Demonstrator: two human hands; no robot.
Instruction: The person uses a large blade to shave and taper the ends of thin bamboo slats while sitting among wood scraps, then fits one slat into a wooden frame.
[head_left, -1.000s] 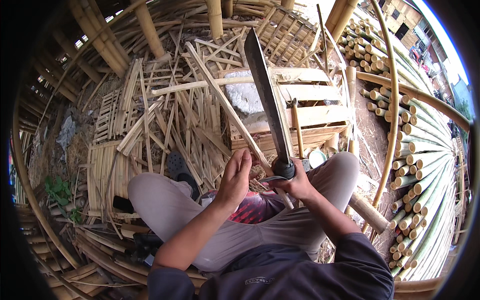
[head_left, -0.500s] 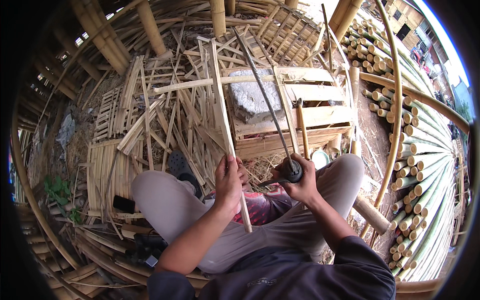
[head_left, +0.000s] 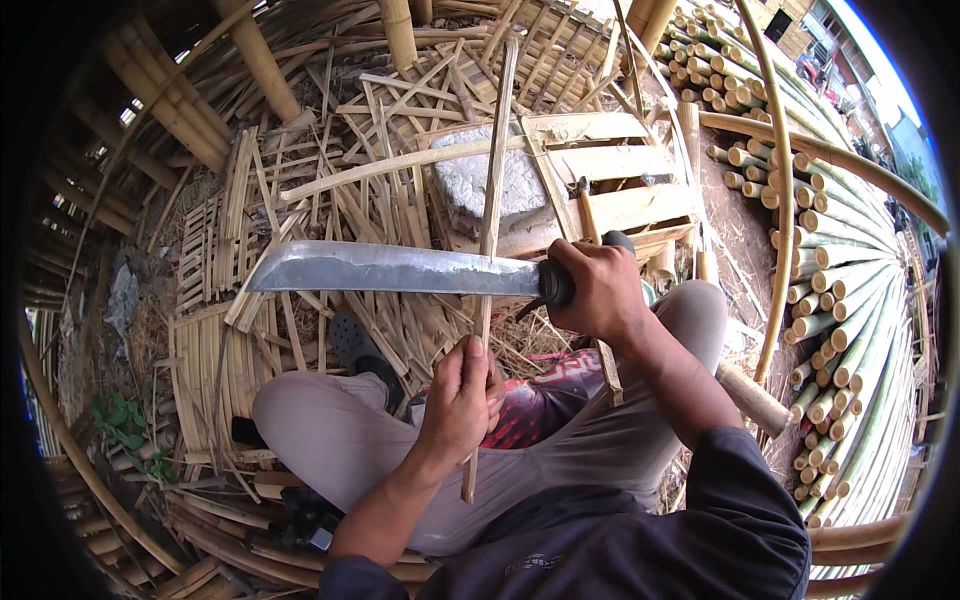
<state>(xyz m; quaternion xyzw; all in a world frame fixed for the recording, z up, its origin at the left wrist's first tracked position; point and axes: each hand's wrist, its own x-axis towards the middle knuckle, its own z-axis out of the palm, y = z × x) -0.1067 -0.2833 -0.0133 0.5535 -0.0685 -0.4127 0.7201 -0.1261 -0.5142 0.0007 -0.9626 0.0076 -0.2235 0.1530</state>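
My right hand [head_left: 603, 292] is wrapped round the dark handle of a machete [head_left: 390, 268]. Its broad, flat blade lies level, pointing left, and crosses a long bamboo strip [head_left: 497, 190]. Whether the steel touches the strip or passes just above it, I cannot tell. Below the crossing, my left hand [head_left: 458, 402] grips the strip near its lower end, thumb along it. The strip stands nearly straight up the view, its lower tip hanging over my lap. Another thin wooden piece [head_left: 610, 372] pokes out below my right hand, partly hidden by it.
A pale stone block [head_left: 485, 185] rests on a slatted wooden crate [head_left: 615, 165] in front of me. Loose bamboo strips [head_left: 370, 215] litter the ground to the left. Bamboo poles [head_left: 850, 300] are stacked at right, behind a curved pole [head_left: 783, 200]. A dark clog [head_left: 352, 340] is by my left knee.
The machete has swung from pointing away to lying level across the strip, pointing left. My right hand has risen. The strip has tipped from leaning left to nearly upright.
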